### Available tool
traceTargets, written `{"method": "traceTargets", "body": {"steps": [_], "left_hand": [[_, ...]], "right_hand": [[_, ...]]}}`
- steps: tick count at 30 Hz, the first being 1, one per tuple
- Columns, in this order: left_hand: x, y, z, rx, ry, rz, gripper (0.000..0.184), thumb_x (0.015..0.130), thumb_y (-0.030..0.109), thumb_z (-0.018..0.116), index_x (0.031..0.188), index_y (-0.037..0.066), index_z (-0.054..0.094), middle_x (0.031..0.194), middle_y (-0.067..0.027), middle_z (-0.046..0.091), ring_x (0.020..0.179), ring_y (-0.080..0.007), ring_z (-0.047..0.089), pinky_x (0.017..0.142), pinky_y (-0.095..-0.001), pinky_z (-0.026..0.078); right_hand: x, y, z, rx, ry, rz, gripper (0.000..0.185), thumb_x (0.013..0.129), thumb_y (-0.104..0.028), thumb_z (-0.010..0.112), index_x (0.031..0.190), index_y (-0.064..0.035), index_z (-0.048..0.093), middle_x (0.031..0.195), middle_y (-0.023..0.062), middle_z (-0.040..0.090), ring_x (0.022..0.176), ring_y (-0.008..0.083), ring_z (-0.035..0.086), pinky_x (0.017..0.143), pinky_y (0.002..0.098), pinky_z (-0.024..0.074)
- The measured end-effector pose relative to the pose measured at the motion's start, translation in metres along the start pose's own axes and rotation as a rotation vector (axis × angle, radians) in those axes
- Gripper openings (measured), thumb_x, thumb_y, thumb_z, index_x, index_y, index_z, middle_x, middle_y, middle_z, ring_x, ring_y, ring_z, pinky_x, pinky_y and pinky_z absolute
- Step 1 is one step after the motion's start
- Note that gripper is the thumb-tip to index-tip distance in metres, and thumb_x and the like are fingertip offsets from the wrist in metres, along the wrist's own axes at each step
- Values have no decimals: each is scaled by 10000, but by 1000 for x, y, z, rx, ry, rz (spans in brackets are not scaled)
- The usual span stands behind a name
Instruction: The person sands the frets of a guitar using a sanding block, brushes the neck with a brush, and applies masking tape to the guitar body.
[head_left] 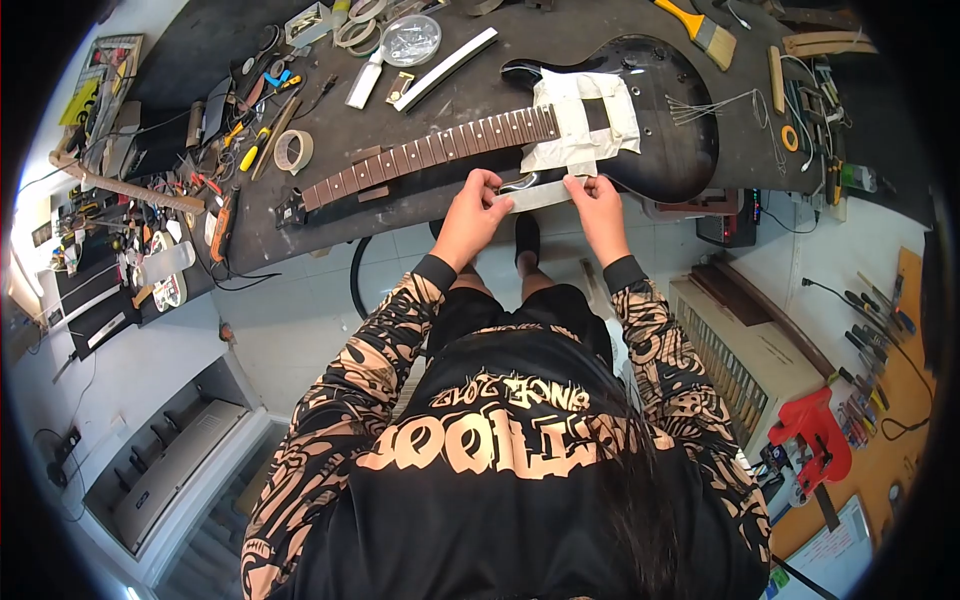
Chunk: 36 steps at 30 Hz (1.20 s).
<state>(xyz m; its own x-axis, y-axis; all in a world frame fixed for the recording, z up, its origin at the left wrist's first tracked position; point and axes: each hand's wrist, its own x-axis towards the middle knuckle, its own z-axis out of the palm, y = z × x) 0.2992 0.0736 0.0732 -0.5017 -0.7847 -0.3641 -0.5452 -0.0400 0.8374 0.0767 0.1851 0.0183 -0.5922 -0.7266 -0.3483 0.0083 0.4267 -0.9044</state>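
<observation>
A dark electric guitar [670,140] lies on the bench, its neck with a fretted fingerboard [430,148] pointing left. Pale masking tape [560,135] covers the body around the pickup openings. Between my two hands a strip of masking tape [540,196] is stretched at the guitar's near edge, beside the lower cutaway. My left hand [474,215] pinches the strip's left end. Its right end is pinched by my right hand [598,212], just below the taped area. Loose strings [715,108] stick up from the bridge end of the body.
A tape roll [293,151], a yellow screwdriver [254,150] and many tools lie left on the dark bench. Behind the neck are a white bar [446,68], a bottle [366,80] and a clear round container [410,40]. A yellow-handled brush [705,38] lies beyond the body.
</observation>
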Motion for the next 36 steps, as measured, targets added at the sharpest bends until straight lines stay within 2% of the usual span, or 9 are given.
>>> {"method": "traceTargets", "body": {"steps": [3, 7, 10, 12, 15, 24, 27, 30, 36], "left_hand": [[1, 6, -2, 55, 0, 11, 378, 976, 119, 820, 1270, 26, 600, 893, -81, 671, 826, -211, 654, 800, -371, 559], [4, 0, -3, -29, -37, -17, 339, 986, 65, 804, 1267, 34, 617, 874, -27, 632, 814, -149, 605, 780, -325, 527], [5, 6, -7, -115, -74, -16, 316, 991, 16, 789, 1262, 29, 627, 859, 28, 586, 800, -83, 545, 759, -267, 485], [4, 8, -8, -176, -80, 0, 324, 987, -10, 786, 1266, 27, 625, 863, 33, 585, 799, -72, 536, 751, -253, 472], [6, 9, -9, -151, -63, -12, 339, 992, 28, 800, 1275, 20, 613, 867, -10, 610, 812, -120, 568, 778, -305, 511], [12, -4, -5, -70, -33, 5, 374, 977, 40, 815, 1292, 29, 614, 892, -13, 615, 825, -128, 572, 794, -311, 518], [9, -3, -7, -111, -42, 7, 376, 979, 45, 816, 1296, 33, 614, 895, -9, 615, 827, -126, 573, 788, -309, 516], [3, 2, -8, -161, -60, -10, 367, 992, 26, 804, 1302, 25, 608, 894, 23, 599, 845, -84, 557, 793, -266, 494], [6, -3, -6, -82, -40, -25, 367, 993, 22, 801, 1305, 28, 609, 901, 25, 592, 851, -79, 553, 789, -262, 491]], "right_hand": [[-4, 6, 0, 171, -32, 72, 315, 1068, -282, 792, 1100, 23, 721, 961, 49, 753, 850, 112, 669, 781, 300, 542], [-9, 14, -1, 364, -93, 17, 232, 1096, -227, 760, 1109, -4, 695, 968, -18, 696, 868, 66, 625, 788, 254, 507], [-11, 11, -6, 332, -77, -28, 206, 1101, -196, 745, 1073, -4, 677, 930, -38, 649, 848, 46, 576, 767, 245, 486], [-12, 5, -7, 310, -55, -42, 214, 1097, -198, 749, 1058, 0, 678, 923, -40, 643, 841, 43, 557, 762, 246, 480], [-8, 8, -5, 272, -40, -15, 223, 1089, -200, 754, 1043, 8, 690, 917, -36, 655, 839, 47, 558, 768, 254, 486], [-6, 10, 3, 285, -28, 22, 241, 1080, -215, 764, 1059, 20, 717, 929, -17, 696, 846, 60, 581, 784, 272, 504], [-7, 10, 0, 254, -30, 13, 244, 1080, -219, 764, 1060, 20, 718, 926, -18, 692, 844, 62, 580, 788, 274, 507], [-8, 10, -3, 232, -26, 11, 248, 1080, -223, 765, 1061, 19, 719, 922, -18, 689, 843, 64, 580, 789, 276, 508], [-5, 14, 3, 238, -33, 12, 258, 1080, -231, 766, 1066, 22, 715, 933, -14, 689, 849, 68, 581, 790, 276, 507]]}}
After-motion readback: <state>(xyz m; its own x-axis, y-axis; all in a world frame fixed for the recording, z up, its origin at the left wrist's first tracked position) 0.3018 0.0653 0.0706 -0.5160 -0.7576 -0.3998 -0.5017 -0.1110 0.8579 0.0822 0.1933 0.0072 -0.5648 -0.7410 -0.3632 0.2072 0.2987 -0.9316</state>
